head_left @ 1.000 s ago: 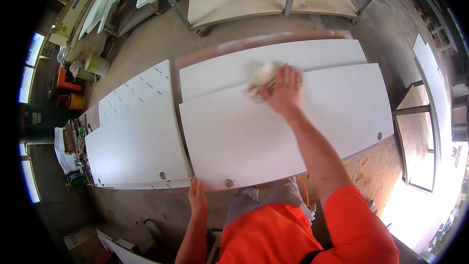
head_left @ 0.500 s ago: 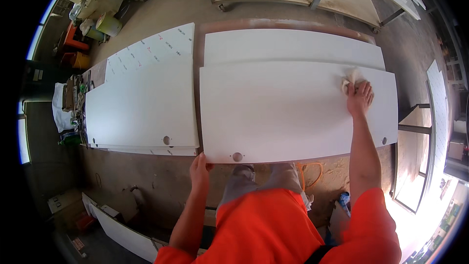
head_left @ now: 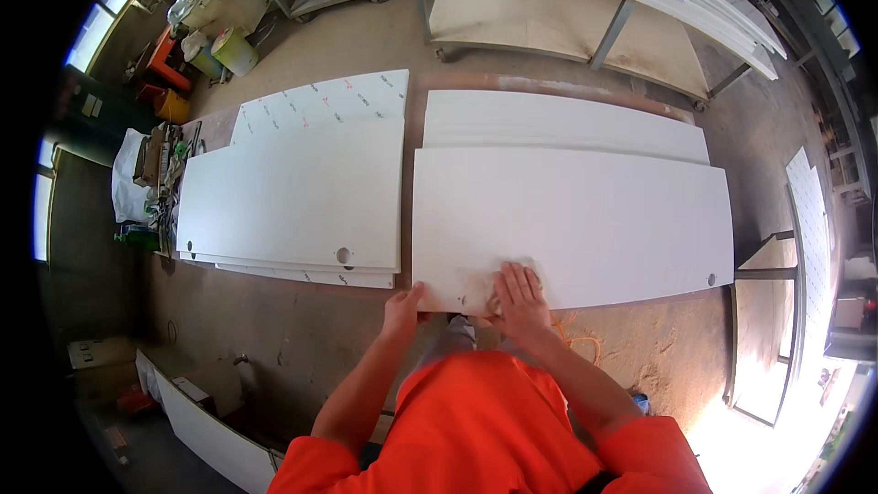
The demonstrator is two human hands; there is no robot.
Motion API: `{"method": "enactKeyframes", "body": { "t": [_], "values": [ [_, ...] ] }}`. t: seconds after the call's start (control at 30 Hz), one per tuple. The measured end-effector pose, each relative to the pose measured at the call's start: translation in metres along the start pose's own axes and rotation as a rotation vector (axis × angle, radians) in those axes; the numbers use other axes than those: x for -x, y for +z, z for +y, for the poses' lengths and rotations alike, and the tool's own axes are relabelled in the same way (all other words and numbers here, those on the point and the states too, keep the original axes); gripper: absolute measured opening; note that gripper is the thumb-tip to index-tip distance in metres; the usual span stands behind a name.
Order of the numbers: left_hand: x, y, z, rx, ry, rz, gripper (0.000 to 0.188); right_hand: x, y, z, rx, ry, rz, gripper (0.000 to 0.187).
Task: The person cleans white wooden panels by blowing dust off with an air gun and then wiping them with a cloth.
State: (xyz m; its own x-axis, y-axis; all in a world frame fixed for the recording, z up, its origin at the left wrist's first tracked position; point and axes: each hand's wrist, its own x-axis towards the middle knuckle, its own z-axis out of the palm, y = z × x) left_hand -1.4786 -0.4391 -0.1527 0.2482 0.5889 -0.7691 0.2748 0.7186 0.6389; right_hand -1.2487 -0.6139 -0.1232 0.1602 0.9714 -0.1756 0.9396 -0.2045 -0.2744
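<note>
A large white panel lies flat in front of me, over a second white panel that shows beyond its far edge. My left hand is closed on the near left corner, with its thumb on the top face. Near the front edge, my right hand presses down on a crumpled cream cloth, most of it hidden under the palm and blurred. The cloth lies at the left part of the panel, where a round hole was visible earlier. Another small round hole sits at the panel's near right corner.
To the left lies another stack of white panels, a narrow gap away. Tools and oddments crowd the table's left end. A wheeled bench with panels stands beyond, and a rack stands at right. An orange cord lies below.
My right hand has swept the cloth from the panel's far right area to its near left edge. My left hand stays at the corner. The view has shifted.
</note>
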Motion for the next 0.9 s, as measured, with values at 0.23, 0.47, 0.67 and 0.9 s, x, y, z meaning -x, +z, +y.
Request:
{"method": "enactKeyframes", "body": {
  "t": [0.23,0.47,0.67,0.9],
  "values": [
    [0.064,0.008,-0.018,0.015,-0.056,-0.166,0.038,0.151,-0.013,0.179,0.395,0.264,0.303,0.071],
    [0.107,-0.005,0.043,0.062,-0.056,-0.313,0.034,0.167,-0.112,0.155,0.454,0.232,0.190,0.061],
    [0.088,-0.032,0.086,0.337,0.561,-0.379,0.046,0.144,-0.296,0.111,0.263,0.098,-0.018,0.062],
    [-0.037,0.056,0.149,-0.019,0.988,-0.056,0.040,0.033,-0.383,0.205,-0.165,0.249,0.236,0.024]
  ]
}}
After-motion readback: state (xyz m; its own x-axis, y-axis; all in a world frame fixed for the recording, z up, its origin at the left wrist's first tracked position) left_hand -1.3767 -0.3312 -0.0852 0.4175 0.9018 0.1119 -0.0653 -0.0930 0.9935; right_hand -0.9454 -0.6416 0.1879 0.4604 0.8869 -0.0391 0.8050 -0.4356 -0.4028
